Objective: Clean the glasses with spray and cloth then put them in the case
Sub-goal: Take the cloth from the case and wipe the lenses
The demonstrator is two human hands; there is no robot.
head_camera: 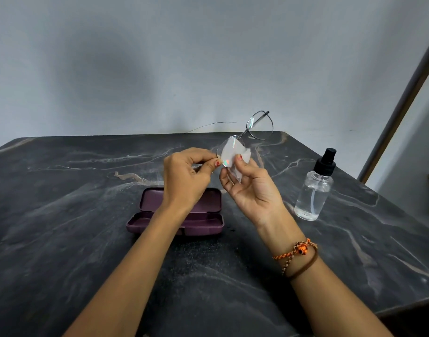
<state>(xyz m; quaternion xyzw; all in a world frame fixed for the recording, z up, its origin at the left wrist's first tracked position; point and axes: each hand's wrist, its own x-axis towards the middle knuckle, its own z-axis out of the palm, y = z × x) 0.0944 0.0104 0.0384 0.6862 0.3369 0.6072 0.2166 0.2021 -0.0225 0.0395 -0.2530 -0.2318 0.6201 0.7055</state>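
Thin dark-rimmed glasses (pixel 259 126) are held up above the table, one lens pointing away toward the wall. My left hand (pixel 186 177) pinches the rim of the near lens between thumb and forefinger. My right hand (pixel 251 188) pinches a small white cloth (pixel 233 154) against that same lens, thumb in front. An open purple case (pixel 209 221) lies on the table below my left wrist, partly hidden by my forearm. A clear spray bottle (pixel 314 190) with a black pump top stands upright to the right.
The dark marbled table (pixel 74 203) runs to a grey wall behind. Its right edge slants down past the bottle. A wooden frame (pixel 403 105) leans along the right side of the view.
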